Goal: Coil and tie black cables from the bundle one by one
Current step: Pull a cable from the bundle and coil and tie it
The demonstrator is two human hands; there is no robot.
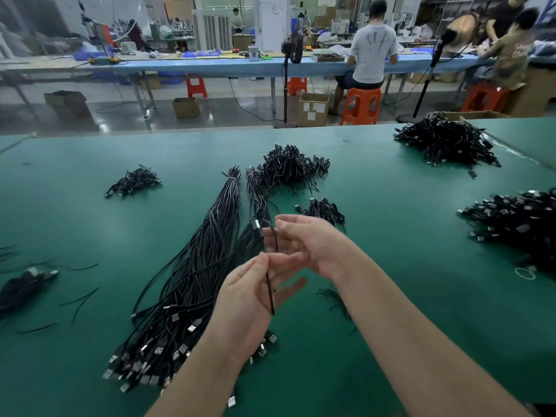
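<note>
Above the counter (90, 236): cable (268, 267) pinched in left grip (249, 293), running toward 12 o'clock.
At 1 o'clock, right grip (304, 245) wide, nearer its plug end.

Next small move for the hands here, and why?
Probably bring the right hand in to loop the cable into a first turn: the left hand only pinches it, plug end up, and no coil shows yet.

orange stools (361, 105), cardboard boxes (313, 109), fan (293, 47)

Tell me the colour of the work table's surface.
Green: the table surface is a plain green mat, seen in the head view.
</note>
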